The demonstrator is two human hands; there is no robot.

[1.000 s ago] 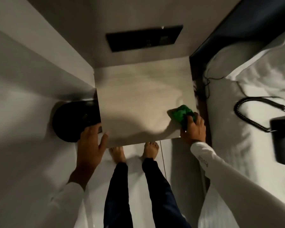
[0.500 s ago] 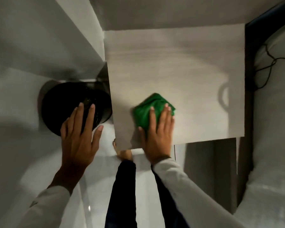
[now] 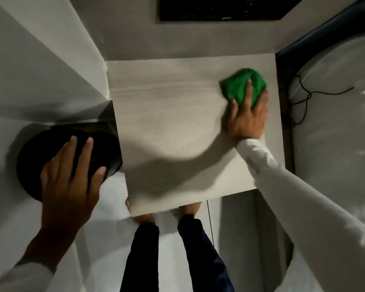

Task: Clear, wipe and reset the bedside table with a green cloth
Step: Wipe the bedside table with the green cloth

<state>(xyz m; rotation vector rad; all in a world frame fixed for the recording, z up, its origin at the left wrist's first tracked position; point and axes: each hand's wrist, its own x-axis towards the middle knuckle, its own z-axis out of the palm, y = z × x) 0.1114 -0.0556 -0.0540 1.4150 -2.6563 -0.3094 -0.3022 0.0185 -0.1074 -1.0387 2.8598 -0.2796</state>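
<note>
Pressing green cloth [image 3: 236,89] onto bedside table [image 3: 167,123], right hand [image 3: 248,119].

I am looking through one camera on the person's head; it is pointing straight down, sitting close above the bedside table [image 3: 173,114].

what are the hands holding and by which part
Nothing is gripped. The right hand presses the green cloth onto the bedside table, fingers over its near side; the left hand holds nothing.
</note>
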